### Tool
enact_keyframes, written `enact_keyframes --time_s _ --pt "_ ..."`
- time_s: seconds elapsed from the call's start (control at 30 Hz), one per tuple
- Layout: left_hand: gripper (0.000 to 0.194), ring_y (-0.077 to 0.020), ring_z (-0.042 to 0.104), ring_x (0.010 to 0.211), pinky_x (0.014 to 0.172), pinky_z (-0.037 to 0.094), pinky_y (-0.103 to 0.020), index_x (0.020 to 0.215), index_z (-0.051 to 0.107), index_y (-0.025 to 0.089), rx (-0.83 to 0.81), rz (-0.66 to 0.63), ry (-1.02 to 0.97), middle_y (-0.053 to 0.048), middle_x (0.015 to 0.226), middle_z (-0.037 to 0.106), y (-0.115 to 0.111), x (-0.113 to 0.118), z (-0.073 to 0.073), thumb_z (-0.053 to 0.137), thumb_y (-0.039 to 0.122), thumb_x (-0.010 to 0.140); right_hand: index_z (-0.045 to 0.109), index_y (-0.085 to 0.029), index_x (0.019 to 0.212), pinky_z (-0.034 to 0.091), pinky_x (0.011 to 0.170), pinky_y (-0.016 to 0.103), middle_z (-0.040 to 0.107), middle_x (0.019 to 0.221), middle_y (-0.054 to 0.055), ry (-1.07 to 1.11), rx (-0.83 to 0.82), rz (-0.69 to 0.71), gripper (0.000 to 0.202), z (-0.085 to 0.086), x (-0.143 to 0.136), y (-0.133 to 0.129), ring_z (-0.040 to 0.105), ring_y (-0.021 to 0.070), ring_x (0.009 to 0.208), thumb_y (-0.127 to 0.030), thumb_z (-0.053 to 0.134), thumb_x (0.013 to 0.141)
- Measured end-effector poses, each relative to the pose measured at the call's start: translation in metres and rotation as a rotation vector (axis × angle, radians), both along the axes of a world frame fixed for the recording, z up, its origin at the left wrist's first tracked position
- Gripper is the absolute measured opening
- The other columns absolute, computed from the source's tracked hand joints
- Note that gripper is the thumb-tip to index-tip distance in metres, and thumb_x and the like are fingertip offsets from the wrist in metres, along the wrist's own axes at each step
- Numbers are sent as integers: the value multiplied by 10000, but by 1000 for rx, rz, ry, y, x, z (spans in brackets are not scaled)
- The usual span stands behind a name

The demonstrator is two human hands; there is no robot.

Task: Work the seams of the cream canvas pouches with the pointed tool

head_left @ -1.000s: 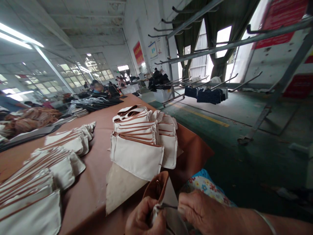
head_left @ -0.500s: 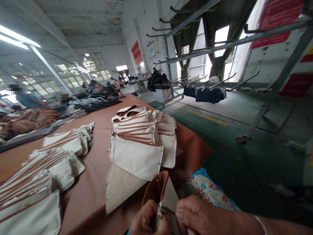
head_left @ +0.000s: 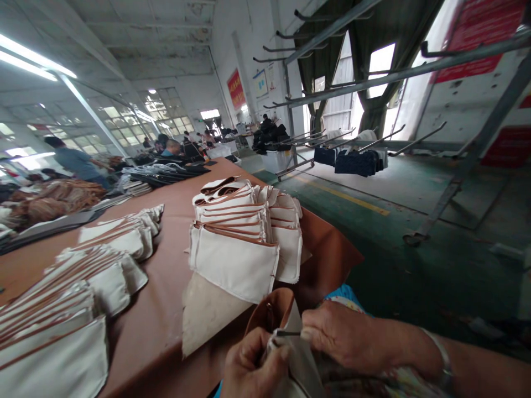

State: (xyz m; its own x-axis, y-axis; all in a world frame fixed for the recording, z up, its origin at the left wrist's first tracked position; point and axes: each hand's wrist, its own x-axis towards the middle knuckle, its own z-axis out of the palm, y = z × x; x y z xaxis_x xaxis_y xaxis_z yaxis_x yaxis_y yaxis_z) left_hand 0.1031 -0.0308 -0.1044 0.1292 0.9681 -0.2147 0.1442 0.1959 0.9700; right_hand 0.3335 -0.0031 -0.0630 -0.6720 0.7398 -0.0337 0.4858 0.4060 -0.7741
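Observation:
My left hand [head_left: 255, 362] is closed on the edge of a pouch [head_left: 305, 354] with an off-white outside and a brown inside, pinching it near a seam corner. The pouch's brown mouth gapes upward. My right hand [head_left: 338, 331] grips a thin dark pointed tool [head_left: 288, 333], whose tip meets the pinched corner; I cannot make out its exact kind. Just beyond my hands lies a stack of off-white pouches [head_left: 236, 265] with brown edges. The lower part of the held pouch is cut off by the frame's bottom.
Brown sheet material [head_left: 166, 282] covers the table. More off-white pouches [head_left: 53, 354] lie in rows at left, and a beige sheet [head_left: 207, 320] sits under the stack. A metal rack with prongs [head_left: 348, 88] stands at right. A person in blue [head_left: 77, 163] is at far left.
My right hand has risen slightly, and the tool now lies nearly level against the pouch corner. My left hand still pinches the pouch. The view has shifted slightly.

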Motion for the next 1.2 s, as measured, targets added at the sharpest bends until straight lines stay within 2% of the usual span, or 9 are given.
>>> enact_keyframes --time_s 0.13,0.23,0.33,0.43,0.5,0.57,0.73,0.87,1.2 --pt "446 -87 351 532 500 267 -207 625 556 170 -136 -97 -201 39 558 476 10 -3 12 823 526 619 605 -148 777 293 496 208 522 621 -32 11 -55 -108 353 9 23 16 458 101 549 -492 658 837" --pt "408 -87 398 536 514 281 -207 658 606 155 -170 -141 -241 19 590 547 14 -4 23 827 499 649 633 -141 817 384 573 215 561 710 -7 209 81 -179 252 14 19 23 506 117 621 -390 673 824" --pt "364 -100 456 562 541 313 -212 674 644 143 -160 -170 -232 1 627 596 16 -2 35 814 465 687 661 -131 947 448 812 280 628 940 69 418 267 -87 202 13 0 30 589 182 869 -270 646 802" --pt "353 -102 461 576 546 309 -211 668 662 140 -125 -177 -179 2 639 590 21 -2 43 802 462 705 651 -134 1067 466 829 280 649 1021 79 484 65 79 331 5 -18 40 607 194 922 -267 679 765" --pt "370 -89 424 579 549 285 -202 665 662 129 -94 -157 -131 14 631 555 25 -5 43 814 466 692 649 -137 1059 464 695 228 646 909 34 439 -127 107 330 -1 -26 47 589 148 775 -276 693 762" --pt "386 -80 395 582 552 265 -199 673 649 120 -69 -142 -121 23 624 528 30 -9 39 836 458 667 654 -132 997 417 601 193 603 777 -12 406 -210 85 268 -4 -30 51 522 109 661 -281 686 777" --pt "452 -92 425 591 554 283 -204 689 574 144 -76 -133 -203 12 642 562 41 -13 30 882 459 588 639 -129 863 367 559 182 548 685 -38 377 -220 55 126 -4 -35 58 468 95 620 -244 628 812" --pt "444 -83 385 564 541 269 -207 637 571 141 -77 -121 -166 24 590 531 47 -8 32 846 489 631 613 -141 835 366 573 192 533 686 -41 367 -186 44 86 -4 -37 61 454 95 613 -221 586 817" --pt "250 -109 459 565 557 323 -222 617 647 155 -226 -90 -288 21 567 586 54 -8 31 802 351 610 599 -141 775 329 544 201 506 643 -36 406 -367 -86 112 -1 -44 63 417 99 602 -248 570 759"
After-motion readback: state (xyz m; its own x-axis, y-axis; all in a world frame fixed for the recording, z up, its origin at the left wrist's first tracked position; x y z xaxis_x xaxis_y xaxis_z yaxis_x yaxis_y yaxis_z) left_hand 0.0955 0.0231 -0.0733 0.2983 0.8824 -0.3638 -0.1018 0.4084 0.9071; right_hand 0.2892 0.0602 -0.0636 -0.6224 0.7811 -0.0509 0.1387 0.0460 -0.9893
